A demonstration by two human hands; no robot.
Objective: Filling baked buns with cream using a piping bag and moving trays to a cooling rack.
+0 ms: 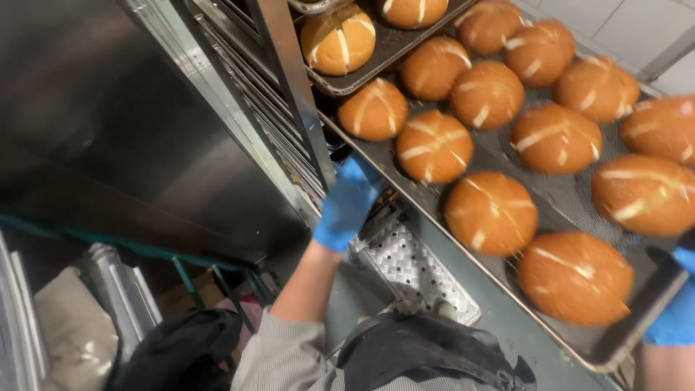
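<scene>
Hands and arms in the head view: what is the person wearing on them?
Both the left hand and the right hand wear thin bright blue disposable gloves ending at the wrist. The left forearm is bare up to a grey, finely striped sleeve near the elbow. Only a short bare stretch of the right forearm shows.

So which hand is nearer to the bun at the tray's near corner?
The right hand. It grips the tray at its near corner, just right of that bun. The left hand holds the tray's far-left edge, several buns away.
</scene>
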